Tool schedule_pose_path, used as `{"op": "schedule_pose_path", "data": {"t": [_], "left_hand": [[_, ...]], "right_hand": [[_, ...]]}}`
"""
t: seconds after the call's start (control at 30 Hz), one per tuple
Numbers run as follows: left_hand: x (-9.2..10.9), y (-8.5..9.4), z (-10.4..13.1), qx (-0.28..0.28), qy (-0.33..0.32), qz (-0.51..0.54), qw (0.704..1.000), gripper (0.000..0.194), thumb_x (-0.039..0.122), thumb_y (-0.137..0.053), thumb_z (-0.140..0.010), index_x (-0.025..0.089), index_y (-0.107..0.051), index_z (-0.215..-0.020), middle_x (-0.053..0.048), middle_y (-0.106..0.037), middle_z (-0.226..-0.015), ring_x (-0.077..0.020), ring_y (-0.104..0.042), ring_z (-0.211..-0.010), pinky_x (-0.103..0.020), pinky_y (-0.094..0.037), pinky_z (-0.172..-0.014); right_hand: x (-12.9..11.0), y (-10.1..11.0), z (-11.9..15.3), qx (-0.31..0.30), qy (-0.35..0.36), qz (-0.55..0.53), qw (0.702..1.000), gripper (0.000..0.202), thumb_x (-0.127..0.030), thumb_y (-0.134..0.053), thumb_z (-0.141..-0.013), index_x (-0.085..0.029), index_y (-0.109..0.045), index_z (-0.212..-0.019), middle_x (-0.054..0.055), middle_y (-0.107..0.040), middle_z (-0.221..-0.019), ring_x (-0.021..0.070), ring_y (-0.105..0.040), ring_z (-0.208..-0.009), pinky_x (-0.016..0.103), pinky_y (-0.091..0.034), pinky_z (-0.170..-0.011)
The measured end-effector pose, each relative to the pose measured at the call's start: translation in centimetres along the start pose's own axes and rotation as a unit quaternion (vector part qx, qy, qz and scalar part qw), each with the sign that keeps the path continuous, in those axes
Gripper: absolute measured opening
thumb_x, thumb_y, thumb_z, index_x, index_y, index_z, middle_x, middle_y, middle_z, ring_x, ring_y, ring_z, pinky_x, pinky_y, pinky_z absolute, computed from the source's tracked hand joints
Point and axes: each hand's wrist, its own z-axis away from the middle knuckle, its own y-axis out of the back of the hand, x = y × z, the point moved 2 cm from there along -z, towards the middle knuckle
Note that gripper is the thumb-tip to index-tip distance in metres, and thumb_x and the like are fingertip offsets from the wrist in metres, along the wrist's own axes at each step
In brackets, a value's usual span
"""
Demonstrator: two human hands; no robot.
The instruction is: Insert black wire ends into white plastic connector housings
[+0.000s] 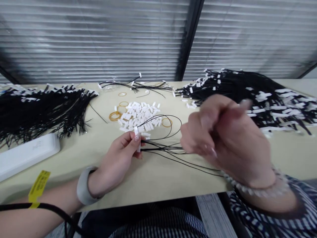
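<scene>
My left hand (121, 155) pinches a long white connector (137, 132) between thumb and fingers, held upright over the table. Several thin black wires (163, 147) run from the connector to the right, and two of them loop back near its upper end. My right hand (225, 142) is raised to the right above these wires, blurred by motion, with fingers curled; whether it holds a wire is not clear. Just beyond my left hand lies a pile of small white connector housings (140, 114).
Bundles of black wires with white connectors lie at left (44, 109) and right (247, 89). Several rubber bands (115, 115) sit by the pile. A white power bank (29, 153) rests at left. A few loose wire harnesses (148, 86) lie by the window blinds (99, 39).
</scene>
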Motion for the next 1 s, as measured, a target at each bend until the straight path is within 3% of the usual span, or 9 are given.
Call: {"op": "schedule_pose_path", "data": {"t": [0.03, 0.07, 0.13, 0.23, 0.3, 0.5, 1.0], "left_hand": [[0.0, 0.0, 0.0, 0.001, -0.006, -0.005, 1.000, 0.018, 0.032, -0.058, -0.079, 0.015, -0.058, -0.074, 0.002, -0.055, -0.067, -0.0068, -0.048, -0.051, -0.020, -0.039, -0.050], [0.0, 0.0, 0.0, 0.000, -0.011, -0.009, 1.000, 0.018, 0.032, -0.057, -0.080, 0.015, -0.058, -0.074, 0.002, -0.055, -0.066, -0.0065, -0.048, -0.050, -0.019, -0.038, -0.049], [-0.1, 0.0, 0.0, -0.002, -0.013, -0.011, 1.000, 0.018, 0.031, -0.057, -0.080, 0.015, -0.056, -0.073, 0.002, -0.055, -0.067, -0.0065, -0.048, -0.051, -0.019, -0.038, -0.048], [-0.1, 0.0, 0.0, -0.009, -0.012, -0.013, 1.000, 0.018, 0.032, -0.057, -0.080, 0.015, -0.055, -0.073, 0.001, -0.056, -0.069, -0.0061, -0.048, -0.051, -0.019, -0.039, -0.048], [-0.2, 0.1, 0.1, -0.019, -0.017, -0.021, 0.999, 0.018, 0.033, -0.056, -0.080, 0.016, -0.056, -0.074, 0.001, -0.057, -0.071, -0.0064, -0.048, -0.051, -0.019, -0.040, -0.048], [-0.2, 0.1, 0.2, -0.040, -0.041, -0.035, 0.998, 0.019, 0.033, -0.055, -0.082, 0.016, -0.054, -0.073, 0.002, -0.054, -0.068, -0.0063, -0.048, -0.052, -0.019, -0.041, -0.049], [0.2, -0.2, 0.3, -0.049, -0.053, -0.054, 0.996, 0.019, 0.031, -0.054, -0.081, 0.017, -0.052, -0.069, 0.003, -0.052, -0.065, -0.0069, -0.047, -0.050, -0.019, -0.041, -0.048]], "right_hand": [[0.3, 0.1, -2.3, 0.005, -0.009, -0.081, 0.997, 0.019, -0.036, -0.030, -0.094, -0.026, -0.044, -0.087, -0.007, -0.035, -0.049, 0.0077, -0.037, -0.040, 0.023, -0.038, -0.043], [0.7, 0.1, -3.9, -0.004, -0.010, -0.092, 0.996, 0.016, -0.034, -0.034, -0.094, -0.025, -0.044, -0.086, -0.008, -0.037, -0.049, 0.0071, -0.036, -0.040, 0.022, -0.035, -0.041], [1.5, -0.1, -4.9, -0.011, -0.037, -0.009, 0.999, 0.015, -0.030, -0.043, -0.090, -0.021, -0.047, -0.079, -0.006, -0.048, -0.053, 0.0066, -0.041, -0.044, 0.021, -0.034, -0.043], [2.2, -1.0, -4.0, -0.047, -0.024, 0.171, 0.984, 0.013, -0.022, -0.054, -0.083, -0.017, -0.057, -0.071, -0.002, -0.059, -0.067, 0.0071, -0.051, -0.059, 0.020, -0.039, -0.055], [2.4, -1.8, -3.4, -0.074, -0.006, 0.213, 0.974, 0.011, -0.019, -0.054, -0.082, -0.018, -0.062, -0.075, -0.002, -0.061, -0.070, 0.0070, -0.052, -0.062, 0.020, -0.039, -0.058], [2.9, -3.2, -3.5, -0.073, 0.012, 0.258, 0.963, 0.014, -0.017, -0.051, -0.083, -0.018, -0.059, -0.072, -0.004, -0.058, -0.063, 0.0057, -0.046, -0.056, 0.019, -0.034, -0.055], [3.0, -3.6, -3.6, -0.085, 0.023, 0.277, 0.957, 0.016, -0.012, -0.046, -0.082, -0.017, -0.054, -0.069, -0.003, -0.054, -0.063, 0.0072, -0.045, -0.058, 0.020, -0.033, -0.057]]}}
